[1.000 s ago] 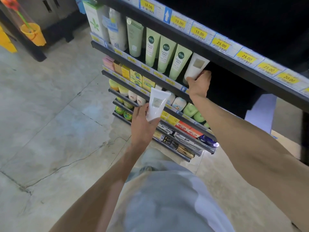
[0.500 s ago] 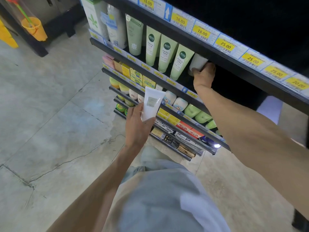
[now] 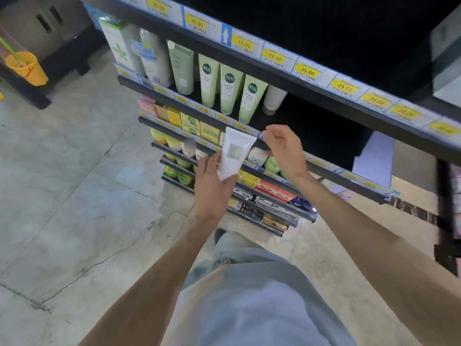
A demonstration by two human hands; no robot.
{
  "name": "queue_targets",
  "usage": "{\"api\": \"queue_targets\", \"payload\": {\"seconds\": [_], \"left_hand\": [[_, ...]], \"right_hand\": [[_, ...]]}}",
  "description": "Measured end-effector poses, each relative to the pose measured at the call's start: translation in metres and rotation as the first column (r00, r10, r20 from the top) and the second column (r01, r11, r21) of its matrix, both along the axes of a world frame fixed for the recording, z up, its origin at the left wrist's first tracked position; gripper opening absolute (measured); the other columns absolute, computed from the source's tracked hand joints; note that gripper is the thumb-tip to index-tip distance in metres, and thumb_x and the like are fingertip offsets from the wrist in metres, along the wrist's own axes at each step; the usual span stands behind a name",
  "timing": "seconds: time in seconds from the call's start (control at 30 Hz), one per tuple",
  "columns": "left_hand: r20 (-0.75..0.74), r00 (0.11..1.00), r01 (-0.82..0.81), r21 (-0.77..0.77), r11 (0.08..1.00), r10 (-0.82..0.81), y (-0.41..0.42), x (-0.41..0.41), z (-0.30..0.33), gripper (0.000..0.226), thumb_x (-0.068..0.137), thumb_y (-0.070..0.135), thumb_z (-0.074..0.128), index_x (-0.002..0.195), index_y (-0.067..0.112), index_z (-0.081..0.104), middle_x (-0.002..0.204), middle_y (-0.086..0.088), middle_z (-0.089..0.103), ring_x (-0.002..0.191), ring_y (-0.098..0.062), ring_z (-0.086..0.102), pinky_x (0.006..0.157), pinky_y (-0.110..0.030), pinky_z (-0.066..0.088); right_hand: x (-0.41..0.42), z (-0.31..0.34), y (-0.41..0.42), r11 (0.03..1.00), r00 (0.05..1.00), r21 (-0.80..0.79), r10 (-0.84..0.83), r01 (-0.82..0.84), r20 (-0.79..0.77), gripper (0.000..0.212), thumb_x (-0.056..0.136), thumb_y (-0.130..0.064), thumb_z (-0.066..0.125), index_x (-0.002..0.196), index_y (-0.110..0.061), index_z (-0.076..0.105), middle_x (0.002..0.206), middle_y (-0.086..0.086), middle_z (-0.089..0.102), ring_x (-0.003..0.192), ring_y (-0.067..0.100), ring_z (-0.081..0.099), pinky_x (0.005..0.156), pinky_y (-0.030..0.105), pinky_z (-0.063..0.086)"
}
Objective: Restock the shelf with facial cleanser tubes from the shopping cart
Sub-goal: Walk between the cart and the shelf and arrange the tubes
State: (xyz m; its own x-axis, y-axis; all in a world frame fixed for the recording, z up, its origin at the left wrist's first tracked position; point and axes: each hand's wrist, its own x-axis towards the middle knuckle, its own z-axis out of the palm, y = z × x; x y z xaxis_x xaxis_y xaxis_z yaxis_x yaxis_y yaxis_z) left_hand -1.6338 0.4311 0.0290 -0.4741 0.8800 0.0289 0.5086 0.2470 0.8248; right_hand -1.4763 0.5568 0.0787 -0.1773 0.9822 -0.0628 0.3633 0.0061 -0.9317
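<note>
Shelf [image 3: 249, 126]: white tube [image 3: 274, 99] stands half-hidden by the upper ledge.

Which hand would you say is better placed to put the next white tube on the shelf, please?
Probably the left hand: it already grips a white tube, while the right hand holds nothing, fingers near the tube's top.
</note>
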Motion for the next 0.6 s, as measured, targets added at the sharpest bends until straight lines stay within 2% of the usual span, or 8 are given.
{"api": "queue_targets", "payload": {"seconds": [0.07,0.13,0.3,0.33,0.4,0.5,0.6], "left_hand": [[-0.020,0.999,0.038,0.037,0.999,-0.038,0.003,0.008,0.008,0.066,0.083,0.027,0.078,0.142,0.016,0.051,0.131,-0.002,0.049,0.120,-0.018,0.047,0.096,-0.036,0.047],[-0.039,0.996,0.078,0.064,0.995,-0.075,0.006,0.016,0.016,0.066,0.083,0.026,0.078,0.142,0.016,0.051,0.131,-0.002,0.050,0.120,-0.018,0.047,0.096,-0.034,0.047],[-0.069,0.974,0.223,0.153,0.963,-0.215,0.010,0.027,0.027,0.064,0.091,0.031,0.072,0.146,0.011,0.046,0.135,-0.007,0.049,0.122,-0.022,0.049,0.096,-0.034,0.049],[-0.098,0.963,0.265,0.167,0.950,-0.252,0.012,0.025,0.027,0.063,0.094,0.034,0.069,0.147,0.011,0.044,0.136,-0.007,0.048,0.123,-0.022,0.050,0.098,-0.034,0.049],[-0.166,0.945,0.307,0.158,0.939,-0.281,0.019,0.018,0.025,0.062,0.097,0.036,0.065,0.149,0.011,0.043,0.138,-0.008,0.047,0.127,-0.024,0.050,0.103,-0.036,0.048],[-0.221,0.942,0.283,0.116,0.952,-0.253,0.030,0.006,0.023,0.055,0.098,0.025,0.066,0.148,0.011,0.047,0.139,-0.007,0.048,0.131,-0.024,0.049,0.109,-0.040,0.046],[-0.269,0.923,0.298,0.047,0.954,-0.275,0.041,-0.008,0.020,0.051,0.098,0.016,0.064,0.147,0.011,0.049,0.139,-0.008,0.049,0.131,-0.025,0.046,0.111,-0.039,0.043]], "right_hand": [[0.000,0.008,-0.022,0.993,0.997,-0.109,0.038,-0.046,-0.073,0.029,0.100,-0.035,0.064,0.122,-0.016,0.064,0.116,0.000,0.070,0.107,0.010,0.069,0.080,0.037,0.064],[-0.001,0.016,-0.037,0.986,0.992,-0.156,0.045,-0.063,-0.118,0.029,0.099,-0.029,0.067,0.121,-0.011,0.062,0.116,0.004,0.070,0.105,0.011,0.070,0.074,0.037,0.064],[0.009,0.036,-0.048,0.991,0.986,-0.129,-0.057,0.037,-0.157,0.033,0.095,-0.009,0.071,0.124,-0.002,0.057,0.113,0.002,0.068,0.095,-0.003,0.069,0.067,0.021,0.059],[0.013,0.038,-0.047,0.992,0.984,-0.112,-0.077,0.059,-0.161,0.033,0.095,-0.008,0.070,0.124,-0.001,0.057,0.114,0.002,0.067,0.096,-0.003,0.069,0.067,0.020,0.059],[0.024,0.042,-0.043,0.990,0.974,-0.081,-0.131,0.118,-0.184,0.034,0.094,-0.009,0.071,0.124,-0.002,0.056,0.119,0.006,0.067,0.104,0.007,0.070,0.073,0.026,0.062],[0.039,0.044,-0.031,0.967,0.929,-0.072,-0.256,0.246,-0.267,0.033,0.096,-0.007,0.069,0.124,-0.003,0.053,0.124,0.008,0.064,0.112,0.013,0.068,0.084,0.038,0.063],[0.049,0.047,-0.020,0.939,0.895,-0.050,-0.340,0.341,-0.288,0.035,0.096,-0.007,0.068,0.127,-0.007,0.051,0.128,0.007,0.062,0.117,0.013,0.065,0.088,0.037,0.062]]}}
